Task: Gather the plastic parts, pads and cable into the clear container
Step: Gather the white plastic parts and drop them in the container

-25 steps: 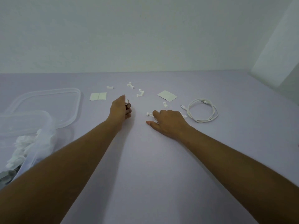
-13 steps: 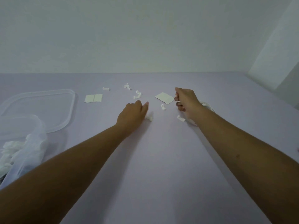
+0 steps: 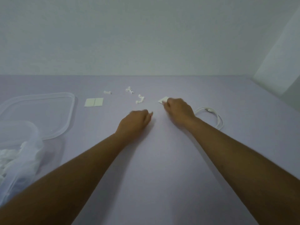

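Because the loose pieces lie scattered across the far middle of the bench (image 3: 162,184), each arm reaches out to its own side. The right grip (image 3: 178,111) has its fingers curled down onto the near edge of the single pad (image 3: 162,100). Blur hides whether they already pinch it. Just right of that wrist lies the coiled cable (image 3: 218,120), untouched and within easy reach. The left grip (image 3: 134,122) hovers low over bare bench with its fingers folded under. I cannot tell whether small parts sit inside the fist, though that would explain the closed shape. Farther off and to the left, three plastic parts (image 3: 140,99) and a double pad (image 3: 94,102) wait on the bench. The clear container (image 3: 19,124) stands at the near left, with white pieces (image 3: 9,157) showing through its wall. Its lid (image 3: 71,111) lies flat just beyond it, leaving the mouth free for drops. By my reckoning the task is about half done.
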Motion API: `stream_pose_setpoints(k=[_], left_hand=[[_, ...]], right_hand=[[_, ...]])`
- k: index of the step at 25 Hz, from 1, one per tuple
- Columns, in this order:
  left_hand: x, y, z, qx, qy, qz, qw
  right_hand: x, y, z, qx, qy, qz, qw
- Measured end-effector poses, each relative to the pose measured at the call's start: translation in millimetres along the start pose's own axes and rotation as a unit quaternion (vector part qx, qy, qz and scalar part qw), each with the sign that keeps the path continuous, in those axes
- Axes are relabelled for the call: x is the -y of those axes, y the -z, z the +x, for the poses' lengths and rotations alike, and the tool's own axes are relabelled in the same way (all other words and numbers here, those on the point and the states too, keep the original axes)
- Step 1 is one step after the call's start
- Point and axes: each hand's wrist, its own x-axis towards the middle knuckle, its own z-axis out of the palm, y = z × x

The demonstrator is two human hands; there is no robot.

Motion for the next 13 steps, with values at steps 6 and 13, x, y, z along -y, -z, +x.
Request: stream_pose_setpoints(k=[6, 13], left_hand=[[6, 15, -12, 0.001, 0.195, -0.763, 0.617], [0, 21, -30, -0.049, 0.220, -0.713, 0.664]], right_hand=[[-43, 43, -21, 0.004, -0.236, 0.775, 0.587], [-56, 40, -39, -0.056, -0.078, 0.108, 0.989]])
